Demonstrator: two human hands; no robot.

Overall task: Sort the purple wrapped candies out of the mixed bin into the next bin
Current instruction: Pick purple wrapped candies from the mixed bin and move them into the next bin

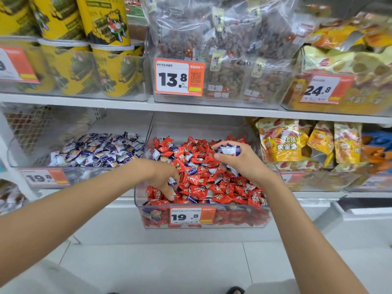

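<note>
Sorting stood part done, as judged: the next bin [12, 158] held a heap of purple candies [95, 149], yet more lay among red candies [197, 179] in the mixed bin [137, 200] — right hand [239, 164] clutching a handful, left hand [163, 177] pinching 1.

Left hand [163, 179] palm down, fingers [167, 190] seemingly pinching purple candy [172, 181]; right hand [239, 161] clutching purple candies [230, 150].
</note>
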